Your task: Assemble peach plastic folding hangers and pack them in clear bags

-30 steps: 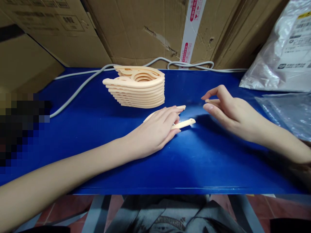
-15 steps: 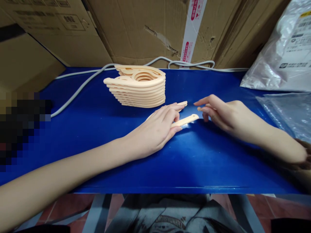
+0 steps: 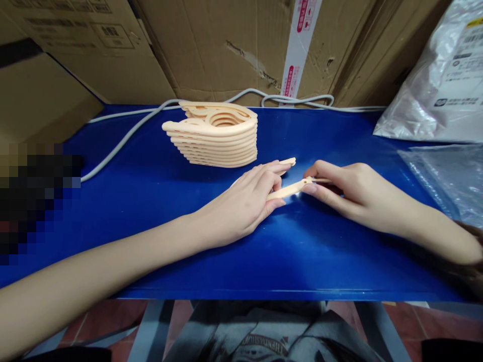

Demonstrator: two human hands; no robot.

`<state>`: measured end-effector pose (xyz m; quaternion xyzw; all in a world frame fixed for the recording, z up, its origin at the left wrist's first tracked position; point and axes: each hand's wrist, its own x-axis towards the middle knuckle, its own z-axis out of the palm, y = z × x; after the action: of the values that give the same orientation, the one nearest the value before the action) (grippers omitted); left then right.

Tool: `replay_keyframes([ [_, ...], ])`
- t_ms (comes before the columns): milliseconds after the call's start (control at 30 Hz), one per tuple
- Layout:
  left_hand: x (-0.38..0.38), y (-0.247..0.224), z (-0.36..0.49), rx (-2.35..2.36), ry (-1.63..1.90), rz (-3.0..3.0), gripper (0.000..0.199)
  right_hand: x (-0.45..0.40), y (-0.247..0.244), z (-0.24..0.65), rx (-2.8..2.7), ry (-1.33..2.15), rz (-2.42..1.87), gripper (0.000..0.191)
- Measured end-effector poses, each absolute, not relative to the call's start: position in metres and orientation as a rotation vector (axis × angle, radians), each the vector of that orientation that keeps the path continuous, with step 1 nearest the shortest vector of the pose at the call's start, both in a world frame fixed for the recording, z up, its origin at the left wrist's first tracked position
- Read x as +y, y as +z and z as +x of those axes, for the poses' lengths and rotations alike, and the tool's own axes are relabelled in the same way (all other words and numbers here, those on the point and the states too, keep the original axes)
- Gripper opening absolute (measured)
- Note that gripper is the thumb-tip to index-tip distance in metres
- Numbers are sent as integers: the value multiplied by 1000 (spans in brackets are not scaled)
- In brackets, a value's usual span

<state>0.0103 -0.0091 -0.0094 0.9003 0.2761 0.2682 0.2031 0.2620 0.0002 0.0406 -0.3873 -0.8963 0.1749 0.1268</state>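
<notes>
My left hand [image 3: 251, 198] lies over a beige plastic piece [image 3: 290, 190] on the blue table, its fingers wrapped round it. Two arms of the piece stick out to the right from under the hand; the rest is covered by my palm. My right hand [image 3: 339, 188] pinches a thin beige strip [image 3: 320, 180] against the tip of the nearer arm. Part of the strip is hidden behind the fingers. Behind my left hand stands a neat stack of similar beige pieces [image 3: 219, 146], curved at the right side.
Cardboard boxes [image 3: 211, 55] line the back of the blue table [image 3: 264, 271]. A white cable [image 3: 124, 143] runs along the rear and left. At the right are a plastic-wrapped package [image 3: 445, 85] and a clear bag [image 3: 449, 176]. The far left is pixelated.
My right hand has moved slightly down and left, and its fingers have closed at the arm's tip. My left hand and the piece have shifted very slightly right.
</notes>
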Motion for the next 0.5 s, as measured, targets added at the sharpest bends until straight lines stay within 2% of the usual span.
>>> replay_keyframes([
  [500,-8,-14,10,789,717,2579,8,1,31,262,-2688,508,-1095,37],
])
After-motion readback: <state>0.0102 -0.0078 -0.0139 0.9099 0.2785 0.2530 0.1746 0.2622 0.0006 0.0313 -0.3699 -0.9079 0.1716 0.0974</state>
